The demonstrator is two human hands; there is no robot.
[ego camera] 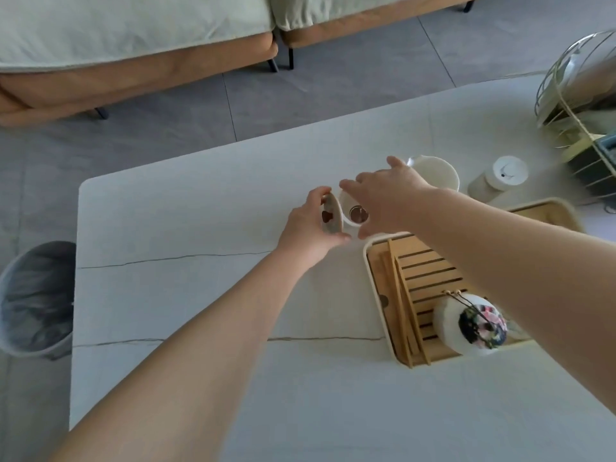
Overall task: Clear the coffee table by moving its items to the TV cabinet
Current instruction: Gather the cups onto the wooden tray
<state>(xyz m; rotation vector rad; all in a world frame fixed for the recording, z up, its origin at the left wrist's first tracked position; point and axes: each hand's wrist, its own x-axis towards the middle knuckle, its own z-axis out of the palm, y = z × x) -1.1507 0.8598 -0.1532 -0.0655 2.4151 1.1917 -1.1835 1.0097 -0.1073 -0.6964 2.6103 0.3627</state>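
On the white coffee table [186, 295] my left hand [311, 228] holds a small beige saucer-like lid [331, 213] tilted on edge, its brown knob facing me. Right beside it stands a small white cup [350, 211] with a round metal piece inside. My right hand [388, 201] hovers over that cup with fingers spread, holding nothing. Behind my right hand is a white pitcher [436, 173]. A bamboo tea tray [420, 278] with a cream rim lies under my right forearm and carries a white jar [466, 325] with a floral lid.
A cream lidded canister [500, 178] lies at the far right, next to a gold wire rack [580, 105] at the table's edge. A grey waste bin [36, 298] stands on the floor to the left. A sofa [133, 61] runs along the back.
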